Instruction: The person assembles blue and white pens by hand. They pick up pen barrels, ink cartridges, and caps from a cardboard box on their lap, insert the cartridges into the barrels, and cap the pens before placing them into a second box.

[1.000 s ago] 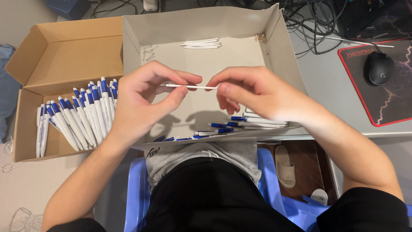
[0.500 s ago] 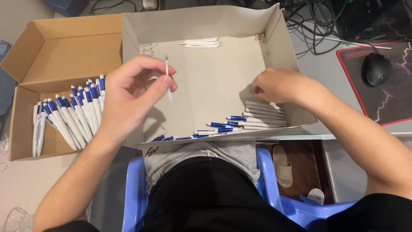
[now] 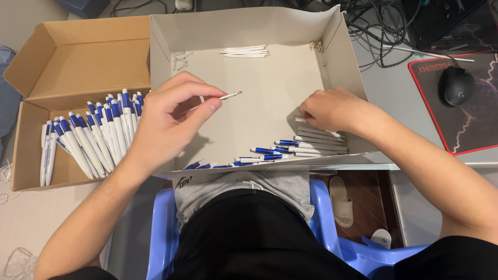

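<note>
Head view: L hand pinches thin white pen refill; R hand fingers curled on white plastic pen barrels, grip prob. unclear, inside grey cardboard tray.

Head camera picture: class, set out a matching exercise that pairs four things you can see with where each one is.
Things:
1. thin white refill
2. finished blue and white pens
3. computer mouse
4. white pen barrels

Places:
A. on the red-edged mat
B. under the right hand
C. in the brown cardboard box
D. pinched in the left hand

Pairs: 1-D, 2-C, 3-A, 4-B
</note>
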